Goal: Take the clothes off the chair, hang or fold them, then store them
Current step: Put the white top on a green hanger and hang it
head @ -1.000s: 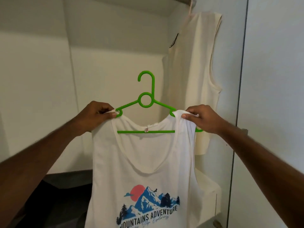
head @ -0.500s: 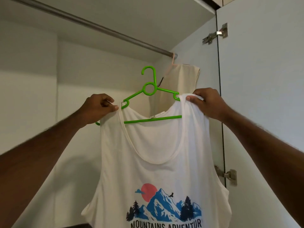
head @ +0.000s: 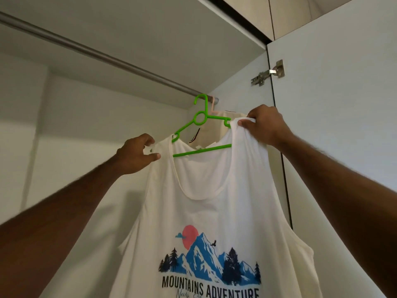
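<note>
Nearest the camera, two bare forearms reach up and forward, and between them hangs a white tank top (head: 214, 211) printed with blue mountains, a pink sun and the words MOUNTAINS ADVENTURE. It sits on a green hanger (head: 200, 134), held up inside an open wardrobe and tilted, its right shoulder higher than its left. The left hand (head: 137, 154) pinches the left shoulder strap between curled fingers and thumb, where the hanger's arm passes under the fabric. The right hand (head: 265, 126) grips the bunched right strap, thumb at the front and fingers curled over the top. Just behind the hanger a cream garment (head: 214, 132) hangs on a pale pink hanger (head: 212, 106), mostly hidden by the tank top, so it crowds the right end of the metal rail (head: 103, 54). The green hook's tip lies right at the rail beside the pink hook; whether it rests on the rail cannot be told. Further right stands the wardrobe door (head: 343, 125) with a metal hinge (head: 267, 73) near its top, and above the rail is the wardrobe's top panel (head: 150, 24). Compared with half a second ago, both hands and the hanger are higher and farther right: then the green hook hung clearly below the rail, well short of it, and the hanger's tilt was milder.
</note>
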